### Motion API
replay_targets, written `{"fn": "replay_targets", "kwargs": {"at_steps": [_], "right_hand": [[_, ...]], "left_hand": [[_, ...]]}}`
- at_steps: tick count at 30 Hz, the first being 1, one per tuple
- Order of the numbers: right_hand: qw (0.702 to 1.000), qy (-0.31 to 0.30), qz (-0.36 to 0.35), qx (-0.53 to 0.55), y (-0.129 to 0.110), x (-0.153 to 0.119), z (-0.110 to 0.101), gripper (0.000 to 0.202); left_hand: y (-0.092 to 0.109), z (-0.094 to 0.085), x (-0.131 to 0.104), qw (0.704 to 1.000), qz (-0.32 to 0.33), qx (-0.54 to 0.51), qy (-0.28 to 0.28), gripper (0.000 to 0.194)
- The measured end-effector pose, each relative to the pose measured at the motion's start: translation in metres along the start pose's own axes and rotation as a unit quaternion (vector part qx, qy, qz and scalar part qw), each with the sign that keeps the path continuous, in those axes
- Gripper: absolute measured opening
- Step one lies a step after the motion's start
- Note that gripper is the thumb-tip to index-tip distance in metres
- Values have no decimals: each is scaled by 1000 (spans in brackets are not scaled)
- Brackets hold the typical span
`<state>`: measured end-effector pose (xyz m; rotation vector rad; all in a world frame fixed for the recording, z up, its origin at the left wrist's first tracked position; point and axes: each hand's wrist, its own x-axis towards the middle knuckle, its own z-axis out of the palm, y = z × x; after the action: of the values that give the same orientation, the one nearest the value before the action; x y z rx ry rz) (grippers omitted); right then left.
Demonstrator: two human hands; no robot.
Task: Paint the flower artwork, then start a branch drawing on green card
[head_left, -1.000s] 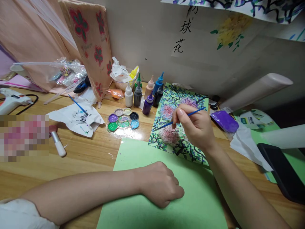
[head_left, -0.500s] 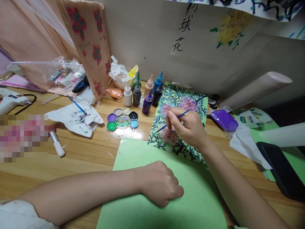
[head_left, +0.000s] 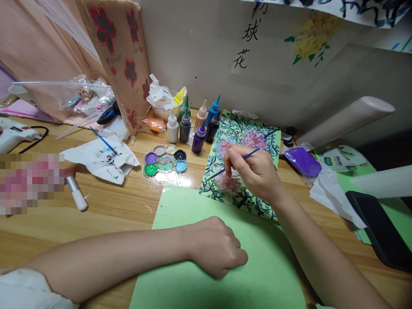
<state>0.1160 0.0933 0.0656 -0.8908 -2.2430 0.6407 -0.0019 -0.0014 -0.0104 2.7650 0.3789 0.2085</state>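
My right hand (head_left: 252, 171) pinches a thin blue paintbrush (head_left: 250, 154), its tip down at the left part of a painting (head_left: 257, 201). The painting is on green paper, with dark branches, small leaves and pinkish-purple flower clusters; my hand covers part of its middle. My left hand (head_left: 217, 246) is curled into a fist and rests on a plain green sheet (head_left: 180, 210) in front of the painting. Nothing shows in the fist. Left of the painting lies a flower-shaped paint palette (head_left: 165, 165) with several colours in its wells.
Several paint bottles (head_left: 199, 139) stand behind the palette. A stained tissue (head_left: 109, 165) carries a second blue brush (head_left: 104, 140). A white-handled tool (head_left: 76, 195) and a glue gun (head_left: 19, 133) lie left. At right are a purple packet (head_left: 302, 163) and a black phone-like slab (head_left: 380, 231).
My right hand and the brush have shifted very slightly, the brush tip a little to the left. My left hand stays in place.
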Motion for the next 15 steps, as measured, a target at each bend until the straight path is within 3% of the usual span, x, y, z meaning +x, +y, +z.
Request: {"fn": "replay_targets", "kwargs": {"at_steps": [7, 15], "right_hand": [[999, -42, -4, -20, 1, 1, 3, 41], [999, -35, 6, -35, 3, 2, 1, 40]], "left_hand": [[0, -1, 0, 1000, -2, -1, -9, 11], [0, -1, 0, 1000, -6, -2, -4, 13]]}}
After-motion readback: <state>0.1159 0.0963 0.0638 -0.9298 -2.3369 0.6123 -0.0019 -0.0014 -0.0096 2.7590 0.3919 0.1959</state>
